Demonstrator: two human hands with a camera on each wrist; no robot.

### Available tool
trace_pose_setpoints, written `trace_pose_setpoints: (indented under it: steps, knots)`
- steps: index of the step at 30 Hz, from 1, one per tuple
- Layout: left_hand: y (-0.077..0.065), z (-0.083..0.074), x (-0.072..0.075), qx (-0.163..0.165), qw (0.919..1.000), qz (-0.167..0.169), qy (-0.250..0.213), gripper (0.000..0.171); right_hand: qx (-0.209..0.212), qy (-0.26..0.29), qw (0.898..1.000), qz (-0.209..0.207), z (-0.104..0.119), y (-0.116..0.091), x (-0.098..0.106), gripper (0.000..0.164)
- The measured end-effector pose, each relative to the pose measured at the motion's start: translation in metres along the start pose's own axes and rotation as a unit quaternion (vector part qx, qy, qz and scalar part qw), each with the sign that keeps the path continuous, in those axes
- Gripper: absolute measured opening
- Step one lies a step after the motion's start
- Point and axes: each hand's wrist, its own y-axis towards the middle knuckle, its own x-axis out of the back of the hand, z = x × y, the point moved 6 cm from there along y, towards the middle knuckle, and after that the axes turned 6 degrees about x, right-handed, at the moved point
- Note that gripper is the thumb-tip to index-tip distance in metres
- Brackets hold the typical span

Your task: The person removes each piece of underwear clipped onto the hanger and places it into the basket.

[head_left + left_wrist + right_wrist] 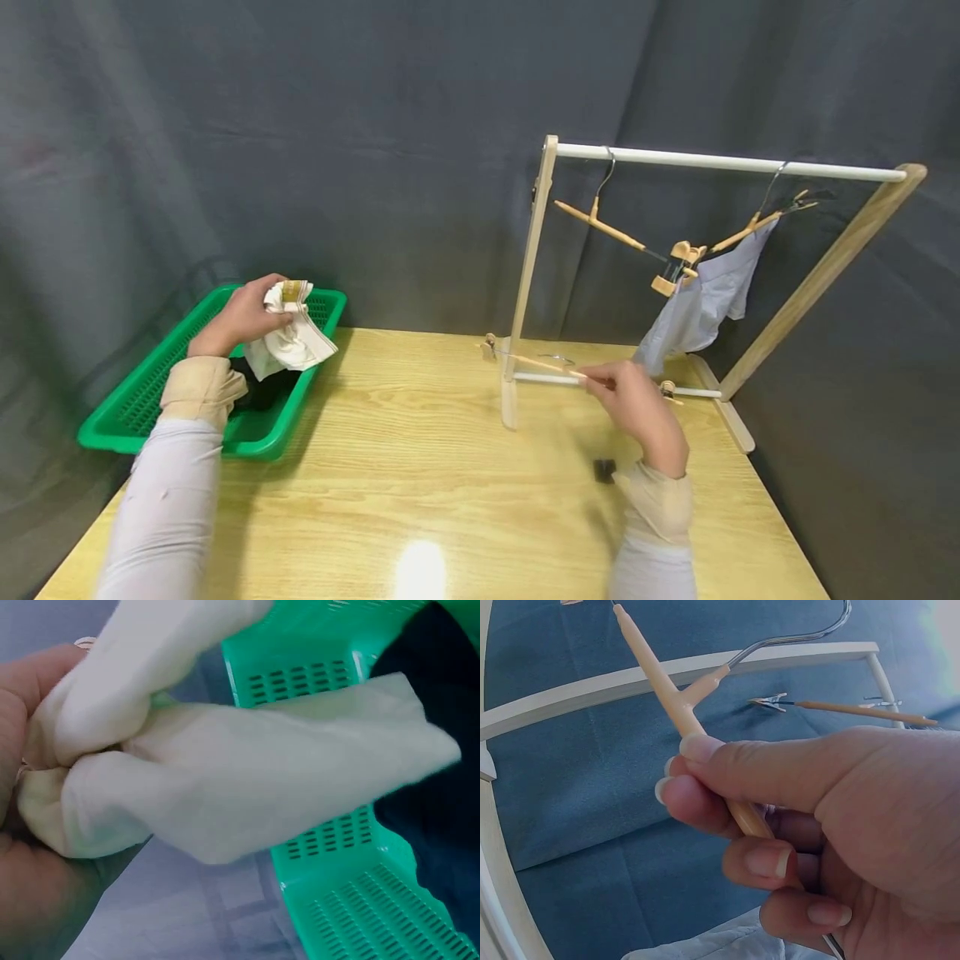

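Observation:
Over the green basket (277,443), my left hand (242,318) grips a bunched white piece of clothing (300,346) with a yellowish patch and thin stripes along its edge. In the left wrist view, folds of the white cloth (240,772) stick out past the thumb. Black cloth (264,390) lies in the basket below. By the rack, my right hand (637,408) pinches the bar of a clip hanger (536,362) between thumb and fingers. The right wrist view shows its metal hook (795,637) angled up and away; the other fingers curl near the bar.
A wooden rack (528,275) with a white top rail (720,161) stands at the right. Two hangers hang from it; a pale grey-blue garment (693,308) is clipped there. A small black object (603,471) lies on the table (420,433). Dark curtains (420,167) close off the back.

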Motion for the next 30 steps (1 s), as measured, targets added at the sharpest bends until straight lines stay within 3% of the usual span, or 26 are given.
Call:
trace_pose_setpoints:
  steps: [7,20,22,27,30]
  knots:
    - [-0.003,0.021,-0.008,0.034,0.9969,0.046,0.055,0.072,-0.010,0.007,1.000,0.020,-0.007,-0.005,-0.013,0.022]
    - [0.009,0.045,-0.002,0.054,0.9930,0.075,0.073,0.077,-0.018,0.007,1.000,0.009,-0.005,-0.001,-0.005,0.023]
    - [0.008,0.048,-0.005,0.059,0.9901,0.096,0.084,0.079,-0.022,0.008,1.000,0.010,-0.006,-0.001,-0.003,0.024]
    - [-0.002,0.048,-0.021,0.086,0.9749,0.186,0.085,0.083,-0.019,0.000,1.000,0.008,-0.006,0.002,0.001,0.024]
    - [-0.007,0.044,-0.024,0.081,0.9714,0.203,0.093,0.077,-0.013,0.000,1.000,0.010,-0.007,0.003,0.000,0.024]
